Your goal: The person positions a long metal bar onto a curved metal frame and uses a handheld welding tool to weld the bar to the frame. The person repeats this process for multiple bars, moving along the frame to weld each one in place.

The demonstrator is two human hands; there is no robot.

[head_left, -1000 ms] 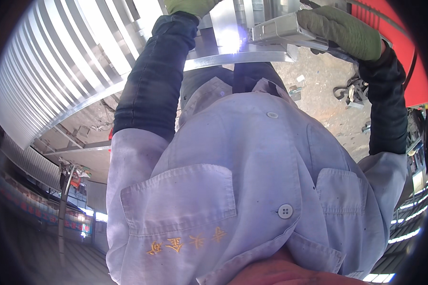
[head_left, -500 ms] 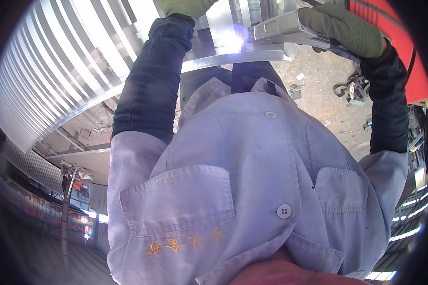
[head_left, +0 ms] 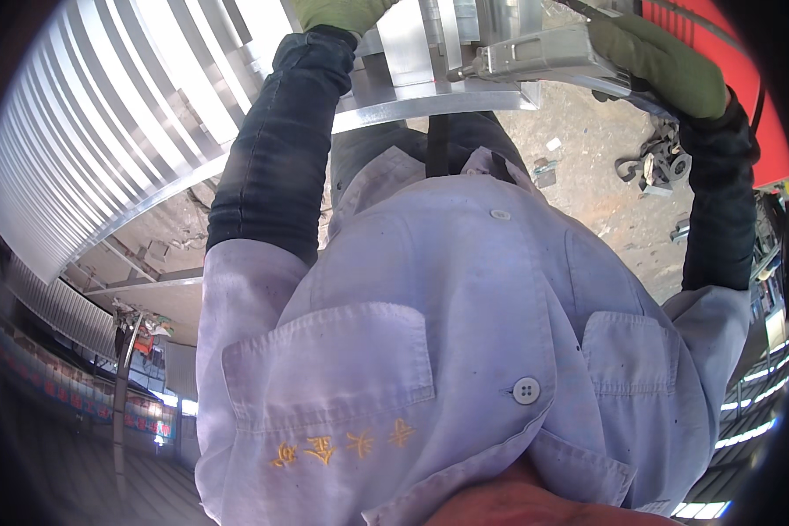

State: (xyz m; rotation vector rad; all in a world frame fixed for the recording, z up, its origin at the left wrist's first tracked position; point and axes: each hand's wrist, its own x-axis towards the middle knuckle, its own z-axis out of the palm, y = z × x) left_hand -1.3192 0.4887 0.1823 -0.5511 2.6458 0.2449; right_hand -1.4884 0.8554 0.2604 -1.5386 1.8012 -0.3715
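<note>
My right hand [head_left: 666, 66], in a green glove, grips a grey handheld welding gun [head_left: 548, 54] at the upper right. The gun's nozzle [head_left: 461, 74] points left, close to a slat and just above the shiny metal edge rail [head_left: 438, 105]. No bright flash shows at its tip; a small red dot is on the metal nearby. My left hand [head_left: 344, 12], also green-gloved, is over the slatted metal panel [head_left: 114, 96] at the top edge. Its fingers are cut off by the frame, so its grip is hidden.
A red surface [head_left: 745, 140] stands at the far right, beside my right forearm. Dark scraps and a small wheel-like part [head_left: 657, 165] lie on the dusty floor. Metal support bars [head_left: 145, 283] run below the panel at left.
The bright welding flash at the nozzle has gone out. My right hand and the gun have shifted slightly right. My left hand looks unmoved.
</note>
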